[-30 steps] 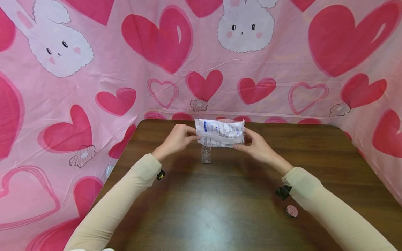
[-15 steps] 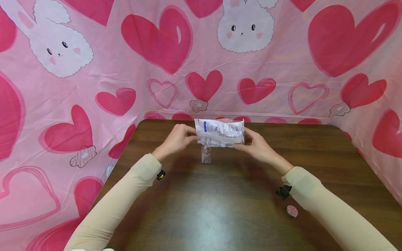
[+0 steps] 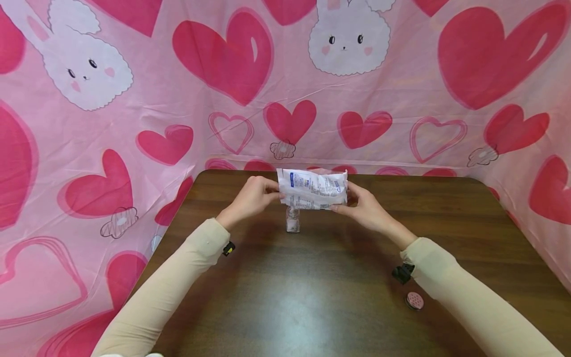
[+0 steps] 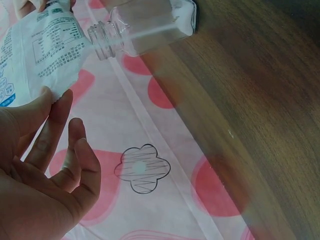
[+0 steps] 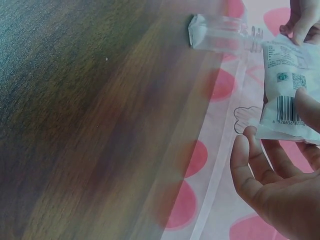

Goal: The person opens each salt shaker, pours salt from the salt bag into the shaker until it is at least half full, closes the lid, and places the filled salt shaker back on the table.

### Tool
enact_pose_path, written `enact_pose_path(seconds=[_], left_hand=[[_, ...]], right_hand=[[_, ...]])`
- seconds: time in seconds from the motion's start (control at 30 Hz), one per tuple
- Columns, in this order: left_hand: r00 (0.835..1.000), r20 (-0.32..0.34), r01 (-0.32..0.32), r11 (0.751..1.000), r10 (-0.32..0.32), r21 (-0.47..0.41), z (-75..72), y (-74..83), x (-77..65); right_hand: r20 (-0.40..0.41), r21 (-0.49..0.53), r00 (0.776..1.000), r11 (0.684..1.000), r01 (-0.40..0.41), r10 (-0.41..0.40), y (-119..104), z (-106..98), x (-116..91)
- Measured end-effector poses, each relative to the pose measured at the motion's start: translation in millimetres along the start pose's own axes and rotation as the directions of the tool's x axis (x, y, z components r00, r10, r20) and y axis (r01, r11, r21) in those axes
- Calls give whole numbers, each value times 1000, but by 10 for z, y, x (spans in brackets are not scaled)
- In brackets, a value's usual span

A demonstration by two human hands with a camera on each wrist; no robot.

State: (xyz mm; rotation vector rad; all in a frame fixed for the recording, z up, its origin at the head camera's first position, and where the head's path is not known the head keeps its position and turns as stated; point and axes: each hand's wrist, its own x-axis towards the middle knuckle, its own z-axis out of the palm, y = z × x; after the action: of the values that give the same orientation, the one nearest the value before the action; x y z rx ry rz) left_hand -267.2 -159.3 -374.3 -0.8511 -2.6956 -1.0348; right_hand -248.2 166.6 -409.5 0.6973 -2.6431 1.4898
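Observation:
A white printed packet point(image 3: 314, 188) is held sideways between both hands over a clear glass bottle point(image 3: 292, 224). My left hand point(image 3: 253, 197) pinches one end of the packet between thumb and forefinger, the other fingers loosely bent. At the other end, with the barcode, my right hand point(image 3: 367, 208) grips the packet point(image 5: 282, 75), thumb on the near face. The bottle stands upright and uncapped, its threaded neck point(image 4: 104, 40) right at the packet's lower edge. White grains point(image 4: 186, 19) lie at the bottle's bottom. The packet's mouth is hidden.
A pink lid with dotted holes point(image 3: 415, 300) lies on the dark wooden table point(image 3: 267, 287), beside the right forearm. Pink cloth with hearts and rabbits point(image 3: 290, 84) hangs along the table's back and sides. Small white specks point(image 5: 106, 59) dot the tabletop.
White content has appeared in the bottle and risen from its bottom. Both hands and the packet have kept nearly the same place.

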Motion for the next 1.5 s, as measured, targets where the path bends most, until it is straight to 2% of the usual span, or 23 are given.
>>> enact_pose_path(seconds=[0.97, 1.5], left_hand=[[1000, 6, 6, 1000, -6, -10, 8, 10, -9], [1000, -1, -12, 1000, 12, -1, 5, 8, -11]], right_hand=[[-2, -1, 1000, 1000, 15, -15, 1, -4, -22], [0, 1, 1000, 1000, 20, -20, -21, -14, -16]])
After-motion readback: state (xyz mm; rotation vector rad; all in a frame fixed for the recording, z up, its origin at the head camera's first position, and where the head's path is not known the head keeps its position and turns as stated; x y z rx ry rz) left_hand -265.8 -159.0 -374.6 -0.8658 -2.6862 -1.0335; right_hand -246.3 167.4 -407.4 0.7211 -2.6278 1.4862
